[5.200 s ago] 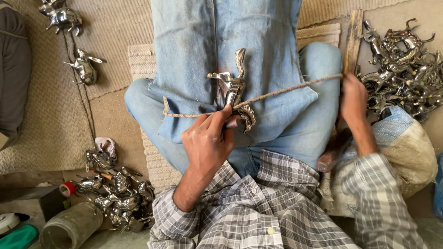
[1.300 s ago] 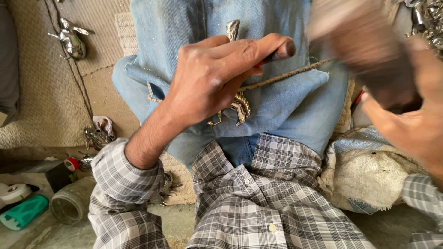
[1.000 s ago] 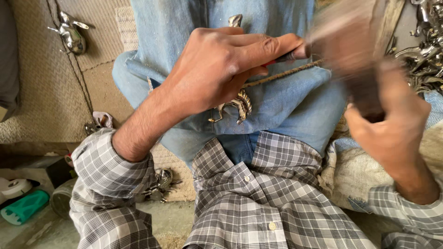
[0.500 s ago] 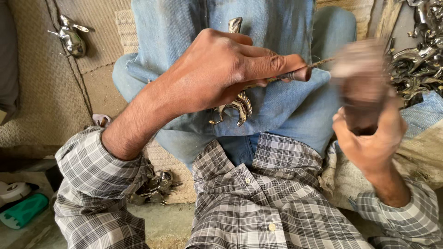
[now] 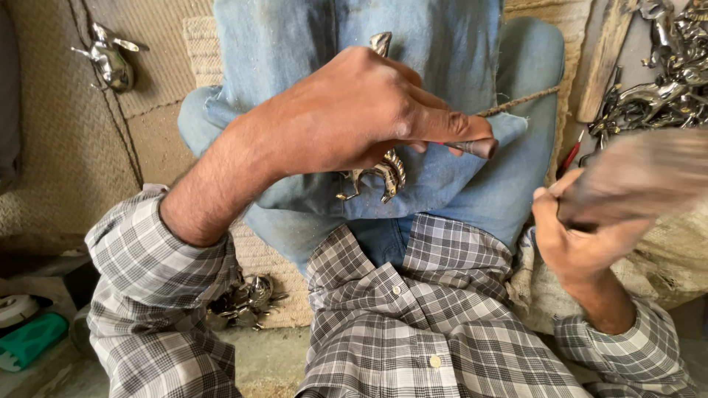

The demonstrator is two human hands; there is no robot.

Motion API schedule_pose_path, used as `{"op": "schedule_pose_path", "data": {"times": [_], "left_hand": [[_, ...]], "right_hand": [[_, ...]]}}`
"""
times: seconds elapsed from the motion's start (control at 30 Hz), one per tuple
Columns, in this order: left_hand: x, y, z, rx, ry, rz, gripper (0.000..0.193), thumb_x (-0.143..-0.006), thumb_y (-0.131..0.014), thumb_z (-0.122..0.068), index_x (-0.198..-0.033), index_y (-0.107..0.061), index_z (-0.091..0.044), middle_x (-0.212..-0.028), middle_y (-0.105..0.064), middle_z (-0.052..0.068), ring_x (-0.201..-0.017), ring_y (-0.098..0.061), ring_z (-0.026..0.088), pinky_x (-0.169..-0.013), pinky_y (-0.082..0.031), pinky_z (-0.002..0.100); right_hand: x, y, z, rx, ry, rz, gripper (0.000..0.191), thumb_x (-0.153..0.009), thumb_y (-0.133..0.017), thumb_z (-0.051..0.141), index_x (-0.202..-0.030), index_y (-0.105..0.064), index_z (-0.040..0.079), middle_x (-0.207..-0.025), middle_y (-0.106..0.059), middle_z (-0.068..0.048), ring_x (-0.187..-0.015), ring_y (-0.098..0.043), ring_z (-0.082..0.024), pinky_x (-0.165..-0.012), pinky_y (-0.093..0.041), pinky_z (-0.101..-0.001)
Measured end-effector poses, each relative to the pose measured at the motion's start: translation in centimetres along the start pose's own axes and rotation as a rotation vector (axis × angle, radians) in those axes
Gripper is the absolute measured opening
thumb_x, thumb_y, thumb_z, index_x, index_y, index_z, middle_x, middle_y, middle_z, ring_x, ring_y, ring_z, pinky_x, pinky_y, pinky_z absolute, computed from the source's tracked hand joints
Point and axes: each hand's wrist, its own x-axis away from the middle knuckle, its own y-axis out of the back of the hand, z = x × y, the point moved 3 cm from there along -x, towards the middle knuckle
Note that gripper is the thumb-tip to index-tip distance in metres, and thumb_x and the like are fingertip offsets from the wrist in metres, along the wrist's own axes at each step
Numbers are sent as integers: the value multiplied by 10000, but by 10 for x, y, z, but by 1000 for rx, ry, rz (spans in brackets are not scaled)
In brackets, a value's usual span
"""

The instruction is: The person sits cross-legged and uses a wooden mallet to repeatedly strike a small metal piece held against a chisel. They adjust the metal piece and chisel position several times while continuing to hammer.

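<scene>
Floor-level metalcraft workshop: woven mats point(image 5: 66, 147), heap of shiny cast metal figurines point(image 5: 656, 81), loose figurine point(image 5: 110, 60), worker seated cross-legged.

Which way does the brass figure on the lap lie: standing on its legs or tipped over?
Tipped over: the brass figure lies on the jeans, legs pointing sideways toward the shirt, partly under the left hand.

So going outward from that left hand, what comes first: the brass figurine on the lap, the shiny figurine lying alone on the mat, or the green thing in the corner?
From the left hand, in the head view:
1. Brass figurine: on the lap, directly under the hand.
2. Shiny figurine: alone on the mat, upper left.
3. Green thing: bottom-left corner, beyond the checked sleeve.
</scene>
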Motion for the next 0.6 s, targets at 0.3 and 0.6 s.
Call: {"op": "schedule_pose_path", "data": {"times": [0.3, 0.6], "left_hand": [[30, 11, -9, 477, 450, -550, 394, -991, -739, 37, -1336, -560, -28, -1172, -749, 42, -939, -770, 105, -711, -615, 262], [44, -9, -14, 406, 417, -647, 444, -1046, -739, 56, -1432, -549, -53, -1265, -738, 46, -979, -765, 123, -781, -648, 214]], "right_hand": [[-28, 14, 5, -202, -87, 37, 844, -990, -809, -34, -1613, -239, -27, -1055, -652, -154, -852, -708, -193, -776, -595, -289], [-83, 53, 29, 288, 252, 151, 795, -979, -842, -7, -1564, -306, -56, -1117, -658, -248, -924, -725, -273, -779, -596, -324]]}}
